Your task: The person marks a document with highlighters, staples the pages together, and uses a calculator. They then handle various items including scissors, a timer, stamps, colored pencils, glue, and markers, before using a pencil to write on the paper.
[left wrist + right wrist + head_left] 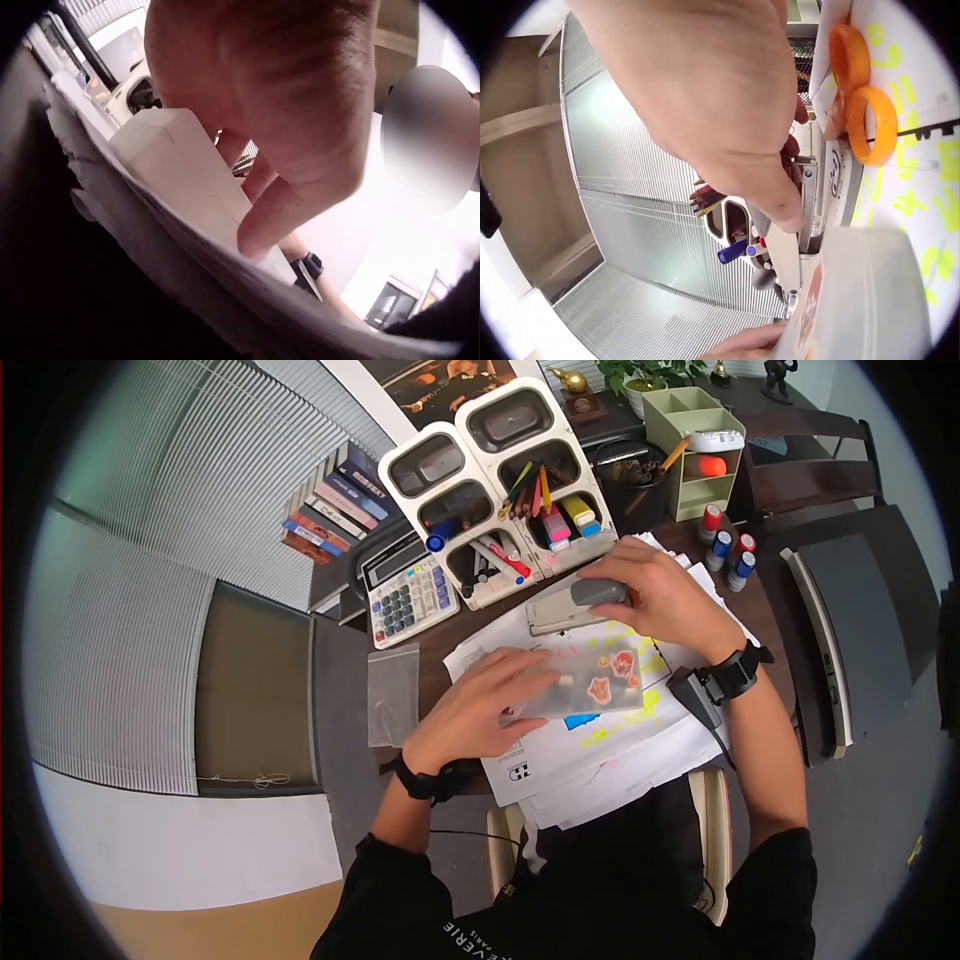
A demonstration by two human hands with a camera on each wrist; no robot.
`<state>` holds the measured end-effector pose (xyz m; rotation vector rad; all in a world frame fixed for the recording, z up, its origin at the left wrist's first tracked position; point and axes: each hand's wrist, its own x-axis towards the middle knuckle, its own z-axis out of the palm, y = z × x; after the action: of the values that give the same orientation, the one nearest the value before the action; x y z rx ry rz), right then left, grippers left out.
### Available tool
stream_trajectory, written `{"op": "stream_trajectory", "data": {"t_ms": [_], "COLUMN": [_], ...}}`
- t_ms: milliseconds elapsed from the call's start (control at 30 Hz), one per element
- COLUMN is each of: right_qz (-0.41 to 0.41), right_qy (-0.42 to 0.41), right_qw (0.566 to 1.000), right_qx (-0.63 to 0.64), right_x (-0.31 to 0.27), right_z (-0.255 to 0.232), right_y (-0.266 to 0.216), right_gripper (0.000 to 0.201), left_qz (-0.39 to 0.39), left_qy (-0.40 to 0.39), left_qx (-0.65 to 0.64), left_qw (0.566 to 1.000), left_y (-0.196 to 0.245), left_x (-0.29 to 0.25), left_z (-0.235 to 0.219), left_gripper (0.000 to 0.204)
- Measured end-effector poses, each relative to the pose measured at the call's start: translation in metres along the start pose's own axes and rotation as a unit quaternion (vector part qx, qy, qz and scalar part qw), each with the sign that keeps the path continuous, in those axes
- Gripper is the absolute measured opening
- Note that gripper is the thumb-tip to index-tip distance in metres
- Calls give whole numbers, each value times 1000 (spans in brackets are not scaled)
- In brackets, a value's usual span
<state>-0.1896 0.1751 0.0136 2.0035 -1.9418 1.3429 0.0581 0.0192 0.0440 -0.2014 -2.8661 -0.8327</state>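
Note:
My left hand (478,705) holds a translucent box (575,695) with stickers by its left end, fingers over the top and thumb at the near edge. In the left wrist view the hand (262,97) bends over the pale box (180,169). My right hand (672,600) grips the grey-topped stapler (557,612), just beyond the box. The right wrist view shows that hand (705,97) with fingers on the stapler (808,206), the box (877,292) close by. The fingers' far sides are partly hidden.
Marked papers (540,785) lie underneath, with orange scissors handles (874,124) on them. Behind stand a white organizer (470,485) with pens and a calculator (410,605). A plastic bag (392,695) lies left; glue-like tubes (740,570) and a closed laptop-like device (870,600) are right.

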Motion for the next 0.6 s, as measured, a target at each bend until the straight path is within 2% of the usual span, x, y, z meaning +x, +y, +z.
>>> {"op": "stream_trajectory", "data": {"t_ms": [133, 233, 267, 333, 367, 433, 467, 500, 567, 600], "right_qz": [8, 20, 22, -13, 12, 30, 41, 44, 67, 96], "right_qy": [-10, 8, 7, 71, 61, 51, 39, 41, 13, -13], "right_qw": [1000, 1000, 1000, 997, 998, 998, 998, 998, 998, 995], "right_qx": [-12, 2, -1, 5, -2, -2, -2, 1, 3, 3], "right_x": [1, 3, 2, 7, 7, 7, 7, 5, 4, 4], "right_z": [-1, -6, -10, -12, -14, -12, -11, -7, -7, -7], "right_y": [1, -7, -9, -12, -12, -10, -8, -6, -7, -8], "right_gripper": [41, 41, 41, 38, 39, 35, 34, 31, 30, 30], "left_qz": [22, -32, -29, -51, -59, 17, -39, -53, -181, -240], "left_qy": [-41, -91, -90, -54, -53, 119, 184, 252, 346, 364], "left_qx": [33, 13, 10, -118, -109, -86, -158, -137, -38, 64], "left_qw": [998, 995, 995, 990, 991, 989, 969, 957, 920, 898], "left_y": [-7, -11, -15, -24, -32, -51, -53, -67, -89, -107], "left_x": [20, 28, 27, 18, 12, 3, 0, -5, -13, -23], "left_z": [-6, -15, -17, -25, -29, -36, -42, -47, -61, -65], "left_gripper": [70, 77, 77, 68, 68, 50, 37, 32, 31, 37]}}
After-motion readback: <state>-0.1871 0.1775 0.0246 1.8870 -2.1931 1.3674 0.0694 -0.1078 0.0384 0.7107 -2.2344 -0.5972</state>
